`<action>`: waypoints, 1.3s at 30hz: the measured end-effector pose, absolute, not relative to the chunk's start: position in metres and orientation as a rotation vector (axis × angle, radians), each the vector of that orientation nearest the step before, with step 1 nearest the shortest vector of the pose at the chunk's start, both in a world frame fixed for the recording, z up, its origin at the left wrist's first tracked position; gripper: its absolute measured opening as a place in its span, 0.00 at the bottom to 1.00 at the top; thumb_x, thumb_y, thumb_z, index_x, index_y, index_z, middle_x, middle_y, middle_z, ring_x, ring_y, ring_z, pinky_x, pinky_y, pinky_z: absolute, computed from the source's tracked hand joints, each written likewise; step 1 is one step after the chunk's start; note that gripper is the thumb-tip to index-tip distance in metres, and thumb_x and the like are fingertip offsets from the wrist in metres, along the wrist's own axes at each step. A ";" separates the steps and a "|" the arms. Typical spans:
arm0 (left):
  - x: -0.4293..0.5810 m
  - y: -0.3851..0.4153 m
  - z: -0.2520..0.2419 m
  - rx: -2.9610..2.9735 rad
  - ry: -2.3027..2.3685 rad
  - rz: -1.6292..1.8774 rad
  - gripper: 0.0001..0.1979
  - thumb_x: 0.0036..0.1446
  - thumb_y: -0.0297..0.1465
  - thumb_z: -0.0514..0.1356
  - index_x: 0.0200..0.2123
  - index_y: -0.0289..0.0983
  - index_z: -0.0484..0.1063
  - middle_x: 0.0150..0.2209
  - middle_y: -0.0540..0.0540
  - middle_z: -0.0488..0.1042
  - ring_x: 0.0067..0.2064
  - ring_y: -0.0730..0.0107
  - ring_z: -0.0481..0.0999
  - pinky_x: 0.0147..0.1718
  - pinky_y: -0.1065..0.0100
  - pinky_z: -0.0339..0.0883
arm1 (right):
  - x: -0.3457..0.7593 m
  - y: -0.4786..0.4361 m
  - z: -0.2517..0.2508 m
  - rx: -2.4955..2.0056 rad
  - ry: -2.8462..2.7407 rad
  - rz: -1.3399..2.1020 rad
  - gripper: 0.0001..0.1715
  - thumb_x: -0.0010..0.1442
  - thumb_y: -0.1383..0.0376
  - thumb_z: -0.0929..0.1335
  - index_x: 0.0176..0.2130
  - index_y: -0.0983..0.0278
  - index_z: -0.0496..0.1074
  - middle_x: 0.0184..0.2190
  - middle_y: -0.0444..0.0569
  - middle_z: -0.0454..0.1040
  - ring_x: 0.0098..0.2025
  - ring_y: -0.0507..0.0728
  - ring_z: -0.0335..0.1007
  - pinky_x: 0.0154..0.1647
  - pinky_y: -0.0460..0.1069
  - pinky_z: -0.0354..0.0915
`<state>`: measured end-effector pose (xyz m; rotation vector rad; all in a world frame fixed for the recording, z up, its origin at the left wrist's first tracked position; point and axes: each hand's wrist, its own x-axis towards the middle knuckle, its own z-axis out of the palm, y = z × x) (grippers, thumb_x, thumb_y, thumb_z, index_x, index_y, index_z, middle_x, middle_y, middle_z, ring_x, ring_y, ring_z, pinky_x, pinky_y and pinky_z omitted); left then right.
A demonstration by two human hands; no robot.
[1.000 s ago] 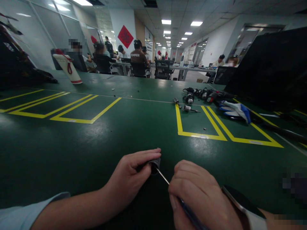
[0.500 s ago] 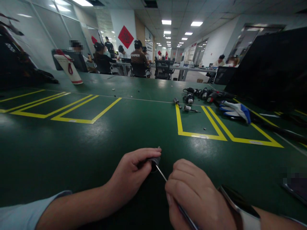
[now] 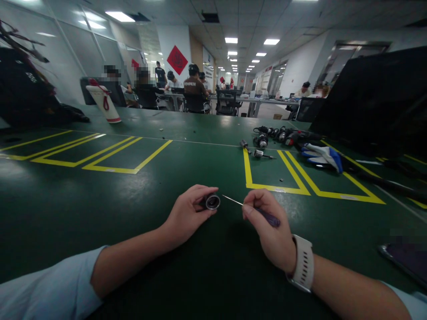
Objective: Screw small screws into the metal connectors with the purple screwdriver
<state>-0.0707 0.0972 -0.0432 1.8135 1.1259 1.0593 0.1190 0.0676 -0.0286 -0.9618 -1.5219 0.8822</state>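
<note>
Between the thumb and fingers of my left hand (image 3: 187, 213) is a dark round metal housing (image 3: 212, 202), its ringed open end turned toward me. What lies deep inside it is too dark to make out. My right hand (image 3: 268, 226) pinches a screwdriver (image 3: 271, 218) with a purple handle and a thin bright shaft. The shaft points left, and its tip is a short gap away from the housing's rim. Both hands are above the green table (image 3: 160, 275).
Yellow tape outlines (image 3: 278, 190) mark the table. At the right back lie metal cylinders with shafts (image 3: 258, 154), several dark motor-like parts (image 3: 262, 141) and a blue-white glove (image 3: 322, 156). A tiny nut-like part (image 3: 281, 180) sits inside one outline. A phone-like object (image 3: 405, 262) lies far right; a white cup (image 3: 105, 104) stands back left.
The screwdriver has come out of the housing and my right hand has drawn back, turning palm-inward. Both hands are farther forward, and the housing's open end now faces me.
</note>
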 end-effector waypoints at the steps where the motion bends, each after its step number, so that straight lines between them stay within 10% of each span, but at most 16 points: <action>1: -0.072 0.098 -0.042 1.887 1.165 1.050 0.22 0.46 0.24 0.60 0.47 0.39 0.67 0.44 0.46 0.67 0.43 0.67 0.72 0.40 0.62 0.71 | 0.119 0.069 -0.029 -0.960 -1.481 0.928 0.01 0.55 0.67 0.63 0.31 0.63 0.62 0.23 0.42 0.63 0.24 0.50 0.60 0.24 0.46 0.59; 20: -0.066 0.104 -0.031 2.216 1.279 0.779 0.09 0.47 0.34 0.60 0.24 0.35 0.64 0.22 0.53 0.65 0.25 0.76 0.64 0.23 0.74 0.57 | 0.118 0.055 -0.020 -0.881 -1.714 0.901 0.06 0.56 0.66 0.62 0.28 0.65 0.64 0.24 0.44 0.66 0.26 0.51 0.61 0.26 0.47 0.59; 39: -0.063 0.101 -0.031 2.480 1.293 0.577 0.03 0.48 0.28 0.54 0.24 0.36 0.64 0.23 0.51 0.67 0.27 0.72 0.66 0.27 0.71 0.57 | 0.117 0.049 -0.013 -0.742 -2.096 0.422 0.04 0.55 0.70 0.61 0.28 0.65 0.63 0.25 0.45 0.64 0.28 0.52 0.59 0.29 0.48 0.56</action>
